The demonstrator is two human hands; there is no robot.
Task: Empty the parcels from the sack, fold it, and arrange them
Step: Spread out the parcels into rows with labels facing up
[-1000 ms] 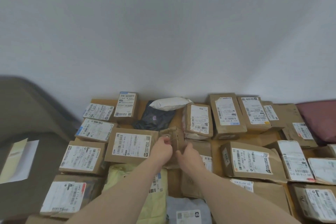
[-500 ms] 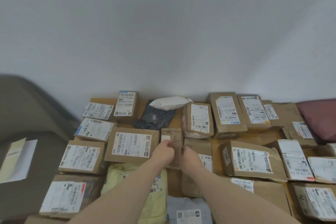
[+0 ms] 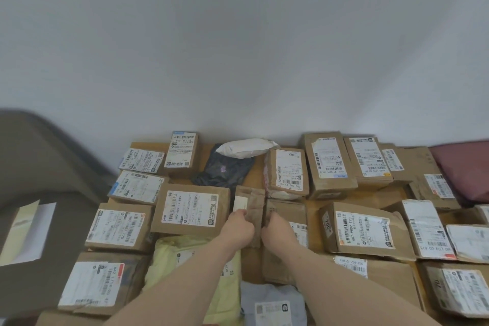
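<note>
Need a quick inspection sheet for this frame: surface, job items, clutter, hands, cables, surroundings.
Surface: brown surface, mostly covered by parcels.
Job's things: small brown parcel lies in the gap between the labelled box and another brown box; many labelled cardboard boxes in rows; yellow mailer, dark bag and white pouch. Sack: nothing seen.
Clutter: white papers at left.
Grippers: left hand and right hand both grip the small brown parcel.
Cables: nothing seen.
Surroundings: plain white wall; maroon cushion at right.

Home room: labelled parcels on floor, plain wall.
</note>
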